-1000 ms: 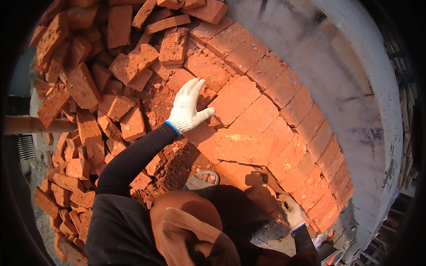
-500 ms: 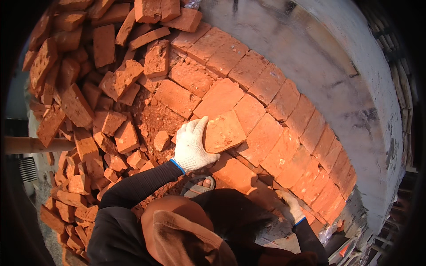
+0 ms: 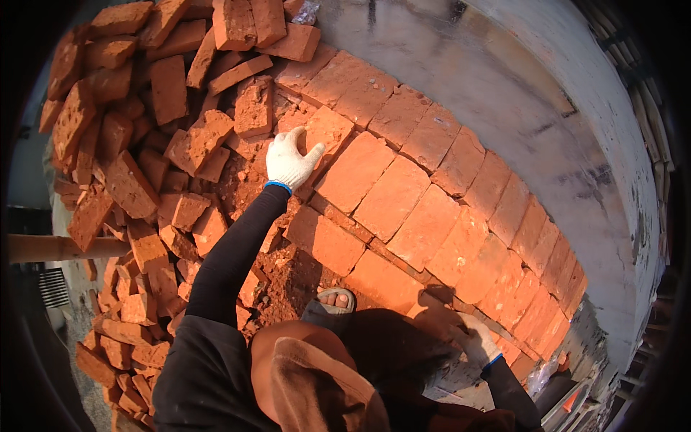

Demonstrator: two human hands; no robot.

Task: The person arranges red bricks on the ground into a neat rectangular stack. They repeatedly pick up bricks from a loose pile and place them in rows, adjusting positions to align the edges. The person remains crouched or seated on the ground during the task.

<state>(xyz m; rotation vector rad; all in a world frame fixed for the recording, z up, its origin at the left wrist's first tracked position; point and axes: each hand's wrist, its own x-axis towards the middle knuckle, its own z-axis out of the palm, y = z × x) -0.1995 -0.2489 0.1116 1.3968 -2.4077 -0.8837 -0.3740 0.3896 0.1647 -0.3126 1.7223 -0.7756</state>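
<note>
My left hand [image 3: 289, 163], in a white knit glove with a blue cuff, grips the near left end of an orange-red brick [image 3: 330, 131]. Its thumb and fingers bend round that end. The brick lies over the far end of the inner row of flat-laid bricks [image 3: 392, 198], beside the outer curved row [image 3: 432, 137]. My right hand [image 3: 478, 341], gloved alike, is low near the right end of the laid bricks, partly in shadow. Its fingers are curled, and what they hold is hidden. A lower step of bricks [image 3: 325, 239] shows between the inner row and my sandalled foot [image 3: 335, 299].
A tall heap of loose bricks [image 3: 129, 180] fills the left side. Red rubble [image 3: 284, 277] lies between heap and brickwork. Along the right, a smooth grey curved surface [image 3: 518, 122] borders the outer row. A wooden pole [image 3: 65, 248] sticks out at left.
My left hand has carried the brick away from me and leftward, from above the inner row to its far end. The lower step is now uncovered. My right hand has barely moved.
</note>
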